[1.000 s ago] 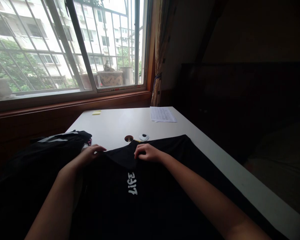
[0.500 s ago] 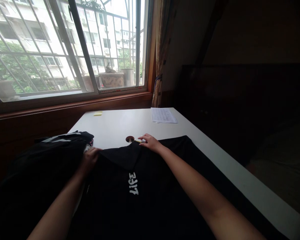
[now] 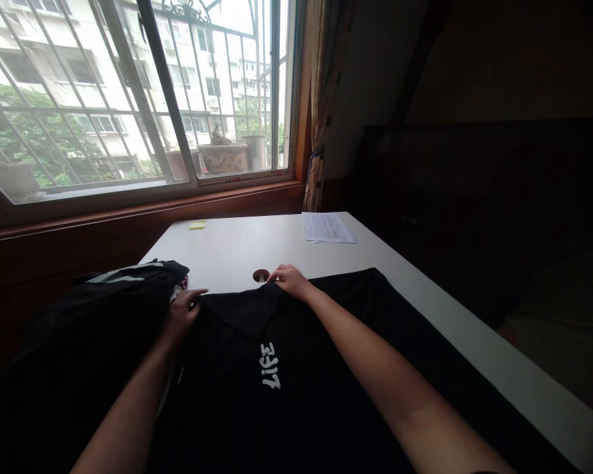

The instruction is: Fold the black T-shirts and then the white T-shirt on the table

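A black T-shirt (image 3: 227,395) with white lettering lies spread over the table, its far edge running across the middle of the view. A dark flap of its cloth is folded over near that edge. My right hand (image 3: 290,282) pinches the far edge between thumb and fingers, close to a round hole (image 3: 261,276) in the tabletop. At the shirt's far left corner is my left hand (image 3: 184,311), index finger stretched out along the edge and thumb apart from it. Beside it, a heap of dark clothes (image 3: 93,316) with a grey stripe sits at the left.
The white table (image 3: 227,247) reaches toward a barred window (image 3: 217,99). Printed papers (image 3: 327,228) lie at its far right, and a yellow sticky note (image 3: 197,225) at its far left. A tied curtain (image 3: 316,158) hangs behind. The room's right side is very dark.
My left hand has loosened at the shirt's corner, its index finger now extended. The right hand's fingers have closed in on the edge, and the white and yellow bit there no longer shows.
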A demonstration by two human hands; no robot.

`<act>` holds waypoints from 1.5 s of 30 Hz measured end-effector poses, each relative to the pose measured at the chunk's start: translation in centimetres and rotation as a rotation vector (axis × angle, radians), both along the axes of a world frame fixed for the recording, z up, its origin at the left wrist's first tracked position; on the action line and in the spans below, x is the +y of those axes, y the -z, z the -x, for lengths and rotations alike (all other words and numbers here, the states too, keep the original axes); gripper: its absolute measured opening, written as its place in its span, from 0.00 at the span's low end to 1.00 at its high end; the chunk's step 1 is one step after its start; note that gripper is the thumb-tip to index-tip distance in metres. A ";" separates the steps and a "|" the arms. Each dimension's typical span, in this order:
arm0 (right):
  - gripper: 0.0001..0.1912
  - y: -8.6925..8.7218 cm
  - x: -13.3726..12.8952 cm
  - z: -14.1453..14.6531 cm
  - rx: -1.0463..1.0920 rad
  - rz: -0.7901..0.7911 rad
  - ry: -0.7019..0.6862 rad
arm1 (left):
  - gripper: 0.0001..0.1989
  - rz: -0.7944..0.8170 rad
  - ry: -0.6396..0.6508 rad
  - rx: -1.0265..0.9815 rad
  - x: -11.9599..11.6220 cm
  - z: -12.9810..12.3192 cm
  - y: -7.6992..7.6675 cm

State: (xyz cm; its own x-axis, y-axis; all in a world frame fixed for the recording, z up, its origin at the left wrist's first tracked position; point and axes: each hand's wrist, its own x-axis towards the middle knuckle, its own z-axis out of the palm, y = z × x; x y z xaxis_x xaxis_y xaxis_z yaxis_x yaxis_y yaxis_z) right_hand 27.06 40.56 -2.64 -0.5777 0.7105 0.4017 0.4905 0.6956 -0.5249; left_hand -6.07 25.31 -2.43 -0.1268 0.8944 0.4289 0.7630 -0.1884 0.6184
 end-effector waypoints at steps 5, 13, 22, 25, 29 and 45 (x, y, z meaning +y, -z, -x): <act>0.10 -0.5 -1.2 -0.4 0.119 -0.001 -0.021 | 0.15 0.001 -0.042 0.038 0.2 0.2 0.0; 0.14 -0.2 -1.2 -0.6 0.077 -0.044 -0.005 | 0.11 -0.039 -0.192 0.095 0.8 0.5 1.0; 0.09 -0.7 -2.0 -0.8 0.068 -0.121 0.031 | 0.17 -0.208 -0.156 0.304 -0.1 -1.4 -0.3; 0.08 -0.9 -2.2 -0.9 0.065 -0.100 -0.004 | 0.19 -0.210 -0.032 0.427 -0.8 -3.4 -1.6; 0.06 -0.7 -2.0 -0.8 0.031 -0.090 -0.001 | 0.22 -0.036 0.196 0.568 -1.1 -5.9 -1.8; 0.10 -0.3 -1.3 -0.9 0.084 -0.122 0.082 | 0.34 0.428 -0.121 0.701 -0.5 -6.0 0.7</act>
State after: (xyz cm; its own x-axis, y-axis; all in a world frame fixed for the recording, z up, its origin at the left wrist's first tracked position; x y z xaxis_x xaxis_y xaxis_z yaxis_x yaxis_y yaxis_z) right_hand 27.92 39.27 -2.34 -0.4807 0.6971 0.5320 0.5066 0.7160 -0.4804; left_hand -0.10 24.76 -3.10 -0.0620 0.9956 0.0699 0.9980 0.0628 -0.0089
